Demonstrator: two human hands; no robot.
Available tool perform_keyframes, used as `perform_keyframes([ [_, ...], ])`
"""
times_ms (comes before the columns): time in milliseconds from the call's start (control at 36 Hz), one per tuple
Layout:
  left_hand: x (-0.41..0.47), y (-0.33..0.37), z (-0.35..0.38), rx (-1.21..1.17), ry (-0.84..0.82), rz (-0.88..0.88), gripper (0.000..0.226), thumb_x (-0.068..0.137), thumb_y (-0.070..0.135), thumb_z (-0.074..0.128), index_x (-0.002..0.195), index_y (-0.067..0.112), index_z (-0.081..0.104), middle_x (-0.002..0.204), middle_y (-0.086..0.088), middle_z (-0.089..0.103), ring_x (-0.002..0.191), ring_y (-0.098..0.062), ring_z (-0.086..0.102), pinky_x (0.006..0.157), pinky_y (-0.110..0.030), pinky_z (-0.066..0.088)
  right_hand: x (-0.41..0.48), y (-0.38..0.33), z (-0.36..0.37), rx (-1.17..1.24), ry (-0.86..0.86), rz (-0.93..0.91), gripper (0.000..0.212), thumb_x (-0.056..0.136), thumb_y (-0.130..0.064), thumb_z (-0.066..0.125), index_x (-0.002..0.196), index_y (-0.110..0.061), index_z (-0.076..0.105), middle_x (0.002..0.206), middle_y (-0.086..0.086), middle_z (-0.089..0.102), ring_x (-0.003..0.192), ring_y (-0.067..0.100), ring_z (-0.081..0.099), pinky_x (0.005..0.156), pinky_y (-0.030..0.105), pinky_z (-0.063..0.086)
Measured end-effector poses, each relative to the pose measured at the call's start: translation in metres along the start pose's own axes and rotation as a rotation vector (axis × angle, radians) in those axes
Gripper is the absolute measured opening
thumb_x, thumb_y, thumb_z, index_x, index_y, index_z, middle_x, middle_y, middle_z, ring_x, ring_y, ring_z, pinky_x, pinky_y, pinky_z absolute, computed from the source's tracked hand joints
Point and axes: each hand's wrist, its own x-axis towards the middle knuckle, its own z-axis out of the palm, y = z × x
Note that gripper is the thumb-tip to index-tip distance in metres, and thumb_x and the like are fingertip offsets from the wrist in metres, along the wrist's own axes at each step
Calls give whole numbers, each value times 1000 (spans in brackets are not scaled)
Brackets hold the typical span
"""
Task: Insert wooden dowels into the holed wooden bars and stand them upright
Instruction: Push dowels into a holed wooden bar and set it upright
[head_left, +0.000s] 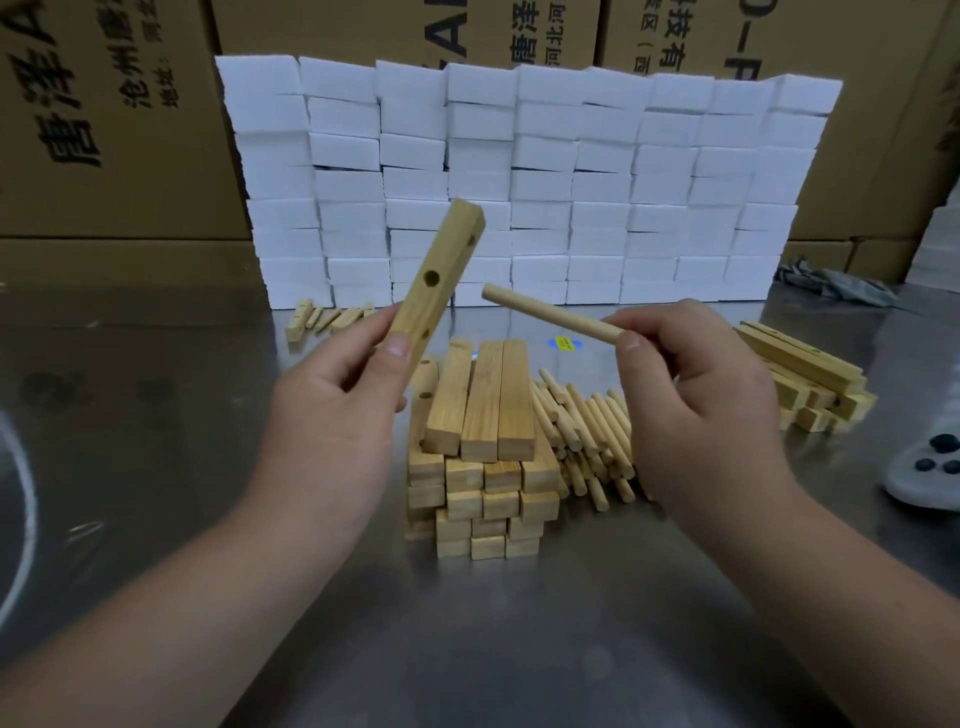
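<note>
Left hand (332, 395) grips the holed bar (436, 280) tilted above the table's middle stack (480, 457); right hand (696, 395) pinches a dowel (553, 314) just beside it. Off-angle entry could jam the dowel.

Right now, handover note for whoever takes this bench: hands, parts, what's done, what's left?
Left hand grips a bar, tilted, holes empty.
Right hand pinches a dowel, tip short of the bar.
Bar stack straight ahead, dowel pile to its right, more bars far right.
Done: none standing in view.
Left: seat dowel in a hole, stand bar upright, repeat.
</note>
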Motion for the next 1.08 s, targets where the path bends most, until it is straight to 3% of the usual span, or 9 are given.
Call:
perform_keyframes([
  [83,-2,2,1,-3,-36,-9,30,92,28,49,81,55,53,78,44,57,77,18,55,57,5,37,0,0,1,-11,19,6,19,85,-25,43,81,-43,47,71,-20,47,73,-6,47,59,5,31],
  [167,-2,0,1,-1,-78,-24,27,92,28,49,91,54,56,80,53,51,89,15,55,68,3,41,0,1,1,-11,26,0,15,86,-25,43,84,-38,51,71,-18,47,74,-5,47,60,5,32],
  [250,-1,-2,0,-17,-97,-19,27,93,24,50,106,45,60,76,55,48,86,34,43,68,10,32,0,2,1,-28,18,-8,14,86,-26,42,87,-35,53,72,-18,47,75,-4,47,60,6,32],
  [306,-2,-2,0,-32,-102,-9,27,93,21,50,106,42,60,75,54,49,82,38,40,65,12,29,0,2,1,-30,18,-7,14,87,-26,42,87,-35,52,72,-17,48,76,-2,47,60,6,32],
  [417,-3,1,0,-37,-96,20,30,92,18,50,96,46,60,74,51,53,83,33,45,63,9,32,0,2,1,-27,55,-3,14,87,-25,42,86,-35,51,70,-17,47,75,0,47,59,6,31],
  [750,-5,3,0,20,-105,43,28,91,24,52,91,50,58,72,48,55,80,30,48,59,7,33,1,3,0,-54,67,-9,14,87,-25,42,91,-31,54,70,-17,47,73,3,48,57,6,30],
  [889,-4,4,-1,39,-100,37,25,90,26,52,90,50,59,73,47,56,80,27,50,58,7,34,1,2,0,-62,83,-3,28,88,-25,42,99,-16,66,70,-15,48,71,5,49,59,10,32],
  [1083,-4,6,-1,35,-103,28,27,91,25,51,92,51,59,67,36,60,66,16,53,54,2,38,1,2,0,-105,93,-45,29,90,-23,43,100,-11,67,70,-16,46,69,4,47,58,7,31],
])
